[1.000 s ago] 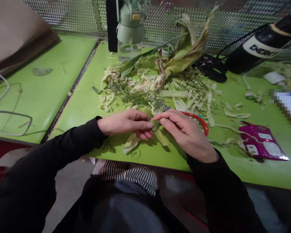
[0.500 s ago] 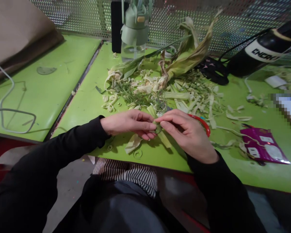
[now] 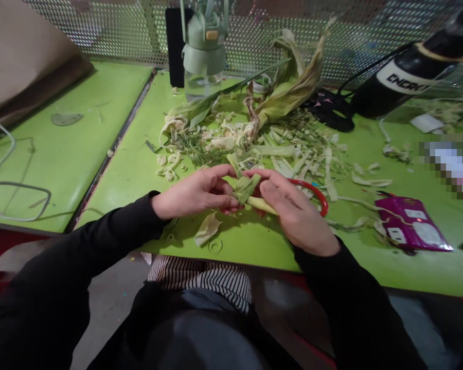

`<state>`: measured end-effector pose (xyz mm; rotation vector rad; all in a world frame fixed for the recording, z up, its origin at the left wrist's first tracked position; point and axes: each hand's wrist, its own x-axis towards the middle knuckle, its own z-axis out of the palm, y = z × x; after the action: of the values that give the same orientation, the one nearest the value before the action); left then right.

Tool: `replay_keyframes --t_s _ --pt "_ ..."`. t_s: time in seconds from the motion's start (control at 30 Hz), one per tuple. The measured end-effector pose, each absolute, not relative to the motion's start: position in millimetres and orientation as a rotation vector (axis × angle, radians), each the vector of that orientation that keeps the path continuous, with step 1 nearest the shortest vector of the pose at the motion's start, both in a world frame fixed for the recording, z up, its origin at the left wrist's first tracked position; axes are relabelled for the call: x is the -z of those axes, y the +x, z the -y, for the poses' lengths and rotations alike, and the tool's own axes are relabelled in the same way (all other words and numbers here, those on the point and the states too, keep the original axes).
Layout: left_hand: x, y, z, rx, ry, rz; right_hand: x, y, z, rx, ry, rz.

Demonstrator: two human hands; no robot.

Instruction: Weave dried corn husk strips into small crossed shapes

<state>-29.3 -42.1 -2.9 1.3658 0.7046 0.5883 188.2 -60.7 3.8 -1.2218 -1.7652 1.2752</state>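
Note:
My left hand (image 3: pixel 195 192) and my right hand (image 3: pixel 293 208) meet just above the near edge of the green table (image 3: pixel 131 164). Between their fingertips they pinch a small folded piece of green leaf strips (image 3: pixel 246 189), with strip ends sticking out up-left and down-right. Both hands are closed on it. Red-handled scissors (image 3: pixel 317 191) lie on the table right behind my right hand, mostly hidden by it. A loose pale leaf scrap (image 3: pixel 207 228) lies under my left hand.
A heap of cut leaf strips and corn husks (image 3: pixel 270 123) covers the table's middle. Behind it stand a pale green bottle (image 3: pixel 203 51) and a mesh wall. A black bottle (image 3: pixel 405 77) lies at the back right, a purple packet (image 3: pixel 411 224) at right. A white cable (image 3: pixel 11 185) lies left.
Both hands have turned the folded leaf piece, so its woven face and strip ends show more. The right hand's fingers have shifted to grip it from below.

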Motion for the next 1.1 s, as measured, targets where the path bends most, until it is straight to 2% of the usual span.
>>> replay_keyframes --t_s 0.23,0.6,0.83,1.1 --pt "-4.9 -29.0 49.3 -0.52 1.883 -0.938 5.5 186.9 62.3 -1.508 -1.183 1.733" --pt "-5.2 -21.9 64.8 -0.462 2.104 -1.01 10.4 172.7 66.6 -1.565 -1.265 1.646" --pt "-12.7 -26.9 61.8 -0.57 1.9 -0.837 10.4 167.6 65.9 -1.235 -1.311 1.378" --pt "-10.1 -33.3 50.3 -0.348 1.292 -0.573 7.8 170.6 71.2 -0.883 -1.295 1.535"
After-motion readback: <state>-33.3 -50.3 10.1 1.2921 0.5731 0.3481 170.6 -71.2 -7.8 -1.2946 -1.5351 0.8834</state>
